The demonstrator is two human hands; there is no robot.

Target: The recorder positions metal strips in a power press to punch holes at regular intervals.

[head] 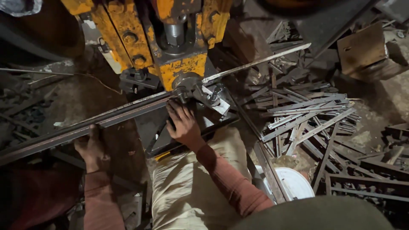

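Observation:
A long dark metal bar point(123, 111) runs from the lower left up to the die of a yellow press machine point(179, 68). My left hand point(90, 148) grips the bar from below, about halfway along it. My right hand point(182, 123) rests on the bar's end right under the press head, fingers curled on the metal at the die. Both my sleeves are rust-red. A second thin strip point(255, 63) sticks out to the right from the press.
A heap of cut metal strips point(304, 113) lies on the floor to the right. A white round container point(294, 183) sits at the lower right beside my knee. A brown box point(362, 49) stands at the upper right. Scrap metal lies on the left too.

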